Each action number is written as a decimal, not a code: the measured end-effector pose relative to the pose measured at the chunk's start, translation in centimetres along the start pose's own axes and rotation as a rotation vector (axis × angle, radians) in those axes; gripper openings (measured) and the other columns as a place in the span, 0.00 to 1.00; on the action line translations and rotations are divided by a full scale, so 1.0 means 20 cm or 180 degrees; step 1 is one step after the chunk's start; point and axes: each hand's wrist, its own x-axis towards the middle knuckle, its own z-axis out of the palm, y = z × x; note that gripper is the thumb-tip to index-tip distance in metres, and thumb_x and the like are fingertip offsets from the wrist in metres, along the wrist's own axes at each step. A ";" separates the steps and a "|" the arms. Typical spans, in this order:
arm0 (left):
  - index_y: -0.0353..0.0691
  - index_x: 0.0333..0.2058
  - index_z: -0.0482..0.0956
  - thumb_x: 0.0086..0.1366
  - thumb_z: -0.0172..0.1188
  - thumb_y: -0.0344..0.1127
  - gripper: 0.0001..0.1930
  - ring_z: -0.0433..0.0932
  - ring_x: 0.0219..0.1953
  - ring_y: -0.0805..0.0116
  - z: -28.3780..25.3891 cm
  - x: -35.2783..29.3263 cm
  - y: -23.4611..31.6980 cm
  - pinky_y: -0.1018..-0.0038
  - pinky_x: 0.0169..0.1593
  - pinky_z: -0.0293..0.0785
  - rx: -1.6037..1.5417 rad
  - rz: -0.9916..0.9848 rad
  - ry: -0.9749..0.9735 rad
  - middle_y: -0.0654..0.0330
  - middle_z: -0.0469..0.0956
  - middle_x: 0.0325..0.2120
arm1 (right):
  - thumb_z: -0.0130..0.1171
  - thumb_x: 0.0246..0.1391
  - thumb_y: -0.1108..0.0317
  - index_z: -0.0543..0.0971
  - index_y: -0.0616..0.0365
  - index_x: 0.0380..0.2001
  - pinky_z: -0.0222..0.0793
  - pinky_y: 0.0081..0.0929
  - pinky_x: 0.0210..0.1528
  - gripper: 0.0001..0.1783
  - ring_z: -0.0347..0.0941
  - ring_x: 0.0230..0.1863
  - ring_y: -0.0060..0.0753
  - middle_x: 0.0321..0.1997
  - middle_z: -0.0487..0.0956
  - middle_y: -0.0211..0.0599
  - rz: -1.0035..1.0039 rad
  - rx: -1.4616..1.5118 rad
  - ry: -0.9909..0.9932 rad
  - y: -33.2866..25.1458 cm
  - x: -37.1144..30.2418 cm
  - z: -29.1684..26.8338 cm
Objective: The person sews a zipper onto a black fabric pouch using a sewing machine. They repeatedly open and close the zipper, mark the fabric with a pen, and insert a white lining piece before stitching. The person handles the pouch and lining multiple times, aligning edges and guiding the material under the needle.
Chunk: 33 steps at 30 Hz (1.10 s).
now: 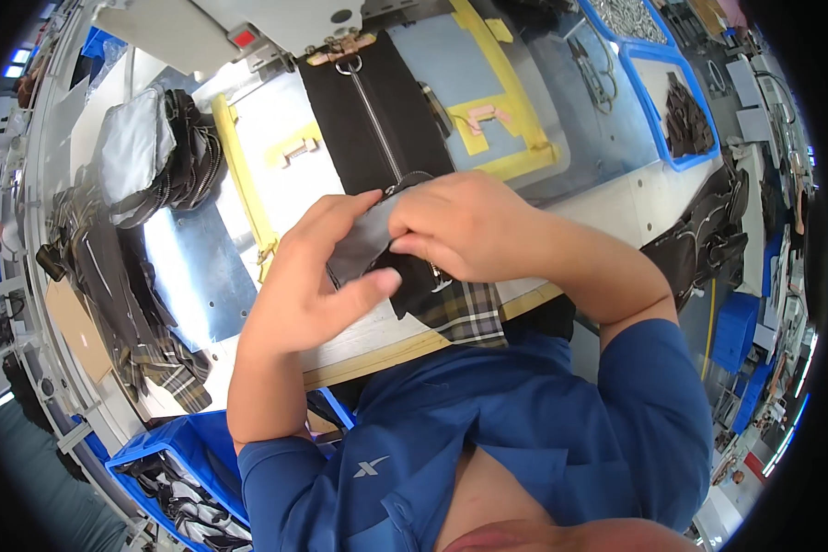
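Note:
A black fabric piece with a zipper [377, 110] lies flat under the head of a white sewing machine [248, 28], running toward me. Its near end has a grey lining and a plaid edge [469, 317] that hangs over the table's front. My left hand [322, 276] and my right hand [460, 225] both pinch the grey flap of the fabric piece [363, 247] at that near end, thumbs and fingers closed on the cloth. The zipper's pull end is partly hidden by my right hand.
A stack of grey and black pieces [156, 156] sits at the left, more plaid-lined pieces [129, 313] below it. Blue bins [672, 110] at upper right hold dark pieces; scissors [593, 69] lie beside them. Another blue bin [170, 469] stands at lower left. Yellow tape guides [511, 101] mark the table.

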 end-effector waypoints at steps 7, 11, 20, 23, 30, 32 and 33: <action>0.34 0.48 0.83 0.56 0.75 0.30 0.21 0.82 0.35 0.55 0.12 -0.03 0.02 0.67 0.37 0.78 0.0746 -0.0608 0.0445 0.52 0.82 0.38 | 0.70 0.54 0.68 0.79 0.55 0.35 0.70 0.42 0.32 0.09 0.75 0.30 0.47 0.29 0.78 0.36 -0.0165 0.0025 0.0379 0.02 0.01 0.05; 0.34 0.46 0.85 0.56 0.76 0.30 0.18 0.82 0.33 0.55 0.13 -0.03 -0.04 0.67 0.37 0.79 0.1013 -0.0339 0.0535 0.52 0.83 0.36 | 0.70 0.51 0.69 0.80 0.56 0.32 0.67 0.42 0.32 0.08 0.73 0.28 0.47 0.26 0.77 0.36 0.0052 -0.0118 0.0109 0.03 -0.01 -0.08; 0.33 0.41 0.85 0.56 0.76 0.28 0.15 0.82 0.33 0.56 0.16 -0.02 0.02 0.68 0.38 0.78 0.1013 -0.0364 0.0509 0.53 0.83 0.33 | 0.66 0.52 0.69 0.75 0.55 0.26 0.68 0.42 0.28 0.08 0.75 0.27 0.45 0.25 0.73 0.35 0.0200 -0.0168 0.0245 0.00 -0.04 -0.01; 0.35 0.38 0.84 0.57 0.73 0.24 0.11 0.81 0.34 0.56 0.16 -0.03 0.03 0.68 0.37 0.77 0.0969 -0.0395 0.0640 0.55 0.82 0.31 | 0.67 0.50 0.69 0.76 0.54 0.26 0.68 0.41 0.29 0.08 0.75 0.29 0.43 0.27 0.73 0.35 0.0201 -0.0248 0.0278 -0.01 -0.05 -0.01; 0.34 0.37 0.84 0.53 0.73 0.22 0.12 0.78 0.31 0.58 0.17 -0.04 0.03 0.66 0.35 0.73 0.1595 0.0462 0.0902 0.55 0.81 0.30 | 0.73 0.41 0.74 0.83 0.54 0.31 0.71 0.38 0.42 0.12 0.77 0.40 0.42 0.40 0.80 0.35 -0.0248 -0.0072 0.0886 -0.02 0.00 -0.05; 0.33 0.37 0.84 0.50 0.73 0.22 0.14 0.76 0.29 0.58 0.16 -0.05 0.02 0.66 0.35 0.70 0.1841 0.0790 0.0931 0.55 0.79 0.30 | 0.74 0.41 0.75 0.84 0.55 0.33 0.71 0.37 0.44 0.13 0.78 0.41 0.43 0.42 0.82 0.36 -0.0319 0.0097 0.0917 -0.02 0.00 -0.05; 0.34 0.37 0.84 0.49 0.73 0.22 0.14 0.76 0.29 0.59 0.16 -0.05 0.02 0.65 0.35 0.70 0.1944 0.0888 0.0946 0.55 0.79 0.31 | 0.74 0.41 0.74 0.84 0.56 0.34 0.71 0.37 0.44 0.13 0.78 0.41 0.43 0.42 0.82 0.36 -0.0343 0.0161 0.0881 -0.02 -0.01 -0.05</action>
